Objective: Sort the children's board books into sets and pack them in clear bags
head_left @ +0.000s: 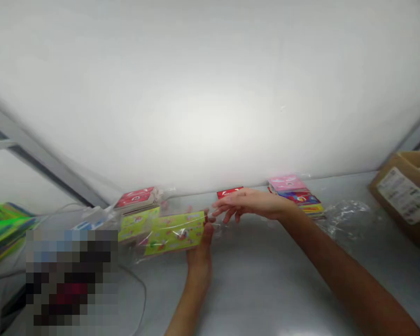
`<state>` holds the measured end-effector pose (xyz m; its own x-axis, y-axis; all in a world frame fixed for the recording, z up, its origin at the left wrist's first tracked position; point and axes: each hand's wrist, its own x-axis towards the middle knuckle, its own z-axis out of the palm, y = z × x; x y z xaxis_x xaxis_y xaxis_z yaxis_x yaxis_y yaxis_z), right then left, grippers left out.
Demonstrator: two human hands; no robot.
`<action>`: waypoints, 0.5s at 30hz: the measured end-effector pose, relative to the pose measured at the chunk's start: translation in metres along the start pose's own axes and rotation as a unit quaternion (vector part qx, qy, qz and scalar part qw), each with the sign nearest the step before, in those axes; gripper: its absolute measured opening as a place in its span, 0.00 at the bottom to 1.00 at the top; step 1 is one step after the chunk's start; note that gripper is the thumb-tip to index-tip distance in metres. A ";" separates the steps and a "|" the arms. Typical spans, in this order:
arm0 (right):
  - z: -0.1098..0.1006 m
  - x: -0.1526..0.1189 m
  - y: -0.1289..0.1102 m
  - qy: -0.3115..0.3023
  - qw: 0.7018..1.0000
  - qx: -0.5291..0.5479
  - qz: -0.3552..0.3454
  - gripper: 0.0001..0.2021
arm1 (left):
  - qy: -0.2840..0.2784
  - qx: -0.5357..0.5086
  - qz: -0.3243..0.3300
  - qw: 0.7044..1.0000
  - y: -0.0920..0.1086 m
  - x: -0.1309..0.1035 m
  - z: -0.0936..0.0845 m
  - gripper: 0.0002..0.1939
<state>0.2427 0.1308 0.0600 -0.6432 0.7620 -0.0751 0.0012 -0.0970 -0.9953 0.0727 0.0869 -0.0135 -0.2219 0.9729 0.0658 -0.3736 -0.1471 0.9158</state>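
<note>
My left hand (202,242) grips the right end of a yellow-green patterned booklet (177,233) in a clear plastic sleeve, thumb on top and the other fingers underneath. Just right of that end, my right hand (247,203) hovers with its fingers spread, and nothing shows in it. Partly hidden behind the right hand lies a red card (226,192) by the wall. A second yellow-green booklet (136,224) sits to the left of the held one, partly overlapped by its sleeve.
A plastic-wrapped red stack (135,198) stands at the back left. Pink and multicoloured booklets (289,183) lie back right, beside crumpled clear plastic (350,217). A cardboard box (402,196) stands far right. Green-yellow packets (7,228) and a cable (143,289) are at left.
</note>
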 end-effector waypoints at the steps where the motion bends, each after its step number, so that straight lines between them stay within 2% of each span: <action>1: -0.006 -0.002 0.000 0.027 1.000 0.003 -0.007 0.17 | 0.005 0.000 -0.001 1.000 0.000 0.000 -0.001 0.38; 3: -0.020 -0.003 0.001 0.101 0.995 0.020 -0.014 0.16 | 0.016 0.000 -0.007 1.000 -0.001 0.001 -0.002 0.37; 6: -0.038 0.001 0.011 0.235 0.970 0.065 -0.021 0.14 | 0.029 -0.012 -0.016 0.999 0.000 0.002 -0.002 0.38; 9: -0.051 0.010 0.027 0.320 0.938 0.133 -0.013 0.13 | 0.025 -0.024 -0.017 0.999 0.001 0.002 -0.001 0.39; 12: -0.059 0.017 0.042 0.364 0.918 0.157 -0.010 0.14 | 0.020 -0.022 -0.020 0.999 0.002 0.002 -0.001 0.37; 15: -0.060 0.021 0.052 0.375 0.916 0.143 -0.009 0.14 | 0.021 -0.019 -0.024 0.999 0.003 0.002 -0.001 0.35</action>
<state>0.2754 0.1803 0.0028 0.0661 0.9801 -0.1871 -0.2731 -0.1625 -0.9482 0.0708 0.0879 -0.0109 -0.2405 0.9706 0.0038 -0.4185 -0.1072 0.9019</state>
